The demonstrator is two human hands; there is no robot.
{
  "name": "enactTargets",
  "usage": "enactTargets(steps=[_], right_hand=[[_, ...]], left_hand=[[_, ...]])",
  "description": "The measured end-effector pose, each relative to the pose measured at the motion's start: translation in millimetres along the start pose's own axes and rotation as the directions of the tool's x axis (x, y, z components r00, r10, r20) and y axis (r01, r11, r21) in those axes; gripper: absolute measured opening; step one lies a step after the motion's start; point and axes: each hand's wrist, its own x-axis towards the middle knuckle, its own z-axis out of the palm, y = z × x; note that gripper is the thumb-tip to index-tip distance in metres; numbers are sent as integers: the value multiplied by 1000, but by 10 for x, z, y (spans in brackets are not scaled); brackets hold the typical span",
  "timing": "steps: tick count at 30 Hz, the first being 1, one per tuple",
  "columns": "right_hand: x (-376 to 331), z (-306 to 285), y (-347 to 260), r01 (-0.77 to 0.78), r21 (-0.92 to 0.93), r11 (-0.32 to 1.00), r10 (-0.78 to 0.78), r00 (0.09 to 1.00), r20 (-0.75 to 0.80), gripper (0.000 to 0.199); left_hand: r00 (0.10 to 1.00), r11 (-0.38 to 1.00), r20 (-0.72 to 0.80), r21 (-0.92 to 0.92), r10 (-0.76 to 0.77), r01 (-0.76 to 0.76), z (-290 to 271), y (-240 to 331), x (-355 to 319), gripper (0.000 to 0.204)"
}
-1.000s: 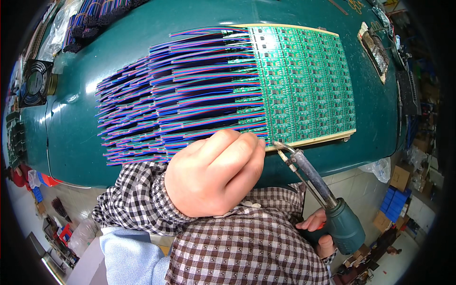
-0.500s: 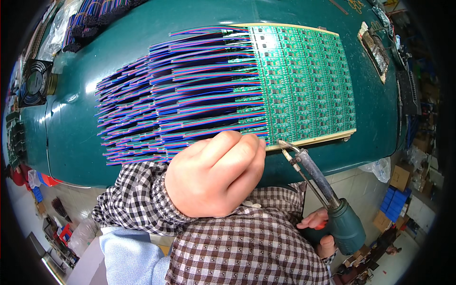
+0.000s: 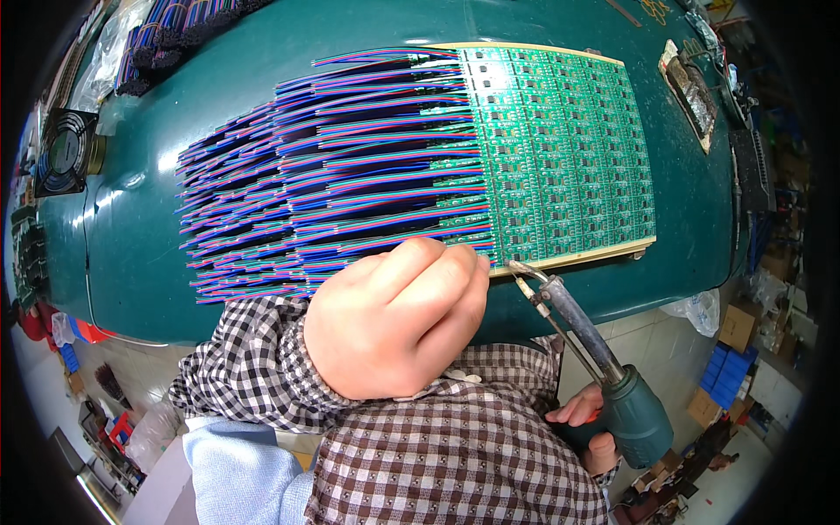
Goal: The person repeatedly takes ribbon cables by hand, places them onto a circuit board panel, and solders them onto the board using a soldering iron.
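A panel of green circuit boards (image 3: 560,157) lies on the table, with rows of small dark chips. Many multicoloured wires (image 3: 367,179) in blue, red, green and black reach leftward from its left side. At the panel's near left corner, my left hand (image 3: 398,319) is closed in a pinch on wires of the nearest row; its fingertips are mostly hidden. My right hand (image 3: 588,429) grips a soldering iron (image 3: 582,328) by its dark green handle, largely hidden behind it. The iron's bent tip, with a thin feed tube alongside, meets the panel's near edge just right of my left fingertips.
Bundled wires (image 3: 175,31) lie at the far left of the green table (image 3: 149,262), above a black fan (image 3: 66,153). A worn tray with a dark, shiny surface (image 3: 691,96) sits at the far right. Blue bins (image 3: 726,372) and cartons stand beyond the table's right side.
The soldering iron's tip and feed tube have shifted slightly left, closer to my left fingertips. My left hand and the panel have hardly moved.
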Motion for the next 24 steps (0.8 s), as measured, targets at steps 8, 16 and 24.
enactTargets(steps=[8,16,24], right_hand=[[-12,37,0,-7,-68,998,3,999,-53,72],[8,27,-2,3,-72,997,-6,999,-34,66],[12,21,-8,14,-64,998,-16,1000,-23,63]], left_hand=[[999,999,-36,40,27,-26,26,5,-4,35],[1000,999,6,-30,-14,14,-2,3,8,36],[997,991,42,-119,-63,67,-34,-23,42,37]])
